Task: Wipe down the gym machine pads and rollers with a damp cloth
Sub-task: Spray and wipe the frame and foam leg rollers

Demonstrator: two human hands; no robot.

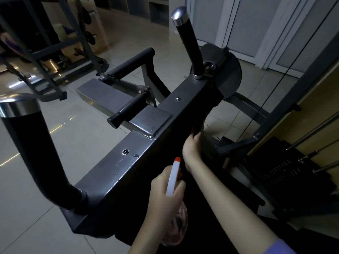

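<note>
Left grip [165, 197] tight around clear, orange-tipped spray bottle [172, 178]; right grip [192, 147] at matte black pad [139, 180] edge, hold unclear.

- Beam [113, 167] across centre, near left to far right.
- Near handle [27, 143] upright on left end, far handle [189, 43] on right end.
- Disc [227, 70] just behind far end.
- Short grip [128, 109], long grip [132, 61] beyond beam.
- Stack [293, 171] right of beam.
- Bottle [173, 176] in left hand [165, 197], before beam.
- Right hand [192, 145] at beam's near face.
</note>
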